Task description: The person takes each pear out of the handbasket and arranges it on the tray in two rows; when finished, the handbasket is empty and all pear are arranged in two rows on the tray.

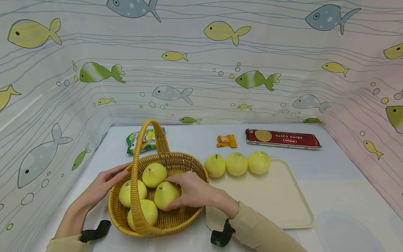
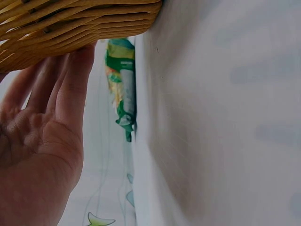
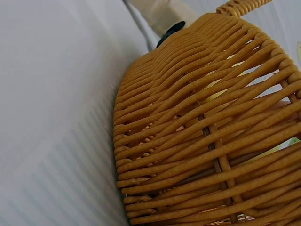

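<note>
In the head view, my right hand (image 1: 196, 190) reaches into a yellow wicker basket (image 1: 176, 159) and holds a round, pear-like yellow-green fruit (image 1: 165, 196) between thumb and fingers. Three similar fruits lie beside it in the basket, one of them a fruit (image 1: 154, 175) nearer the back. My left hand (image 1: 100, 183) rests against the basket's left side near the rim. In the left wrist view, the left fingers (image 2: 73, 89) reach up fairly straight to the basket's outer wall (image 2: 94, 19). Basket weave (image 3: 202, 132) hides the right hand in the right wrist view.
Three more yellow-green fruits (image 1: 237, 163) stand in a row along the back of a cream tray (image 1: 261, 199), right of the basket. Behind lie a green snack bag (image 1: 148, 140), a small orange packet (image 1: 226, 141) and a long red package (image 1: 283, 138). The basket's handle (image 1: 135, 175) arches overhead.
</note>
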Demonstrator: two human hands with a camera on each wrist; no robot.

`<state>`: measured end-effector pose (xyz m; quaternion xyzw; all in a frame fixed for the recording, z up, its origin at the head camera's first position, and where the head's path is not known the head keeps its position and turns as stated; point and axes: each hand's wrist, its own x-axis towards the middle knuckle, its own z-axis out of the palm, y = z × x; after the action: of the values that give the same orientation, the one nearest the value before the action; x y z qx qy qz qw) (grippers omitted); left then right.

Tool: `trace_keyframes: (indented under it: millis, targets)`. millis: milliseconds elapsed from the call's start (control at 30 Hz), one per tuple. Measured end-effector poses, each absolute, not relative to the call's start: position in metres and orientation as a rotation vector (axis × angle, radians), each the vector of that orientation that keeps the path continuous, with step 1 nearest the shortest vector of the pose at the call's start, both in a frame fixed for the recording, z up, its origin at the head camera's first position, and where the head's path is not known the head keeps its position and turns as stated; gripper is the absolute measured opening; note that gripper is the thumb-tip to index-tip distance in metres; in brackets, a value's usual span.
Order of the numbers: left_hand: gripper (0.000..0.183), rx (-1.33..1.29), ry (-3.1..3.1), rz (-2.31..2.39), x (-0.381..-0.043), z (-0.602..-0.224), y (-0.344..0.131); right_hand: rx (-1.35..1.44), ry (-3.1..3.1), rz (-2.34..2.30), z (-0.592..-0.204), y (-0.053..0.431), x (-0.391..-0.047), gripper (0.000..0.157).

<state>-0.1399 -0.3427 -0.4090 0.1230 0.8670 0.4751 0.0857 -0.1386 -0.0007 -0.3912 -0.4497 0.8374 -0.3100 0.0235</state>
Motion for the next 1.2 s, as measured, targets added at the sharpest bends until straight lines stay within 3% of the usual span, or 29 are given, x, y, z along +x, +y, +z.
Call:
trace_keyframes:
  millis: [700, 1200]
  targets:
    - [0.048, 0.355, 2.576, 1.420, -0.141, -0.408, -0.341, -1.410, 2.515, -1.194, -0.381, 0.008, -0.140, 0.064]
    - [0.048, 0.390, 2.561, 1.450, -0.140, -0.410, -0.344, -1.271, 2.508, -1.210, -0.357, 0.031, -0.142, 0.064]
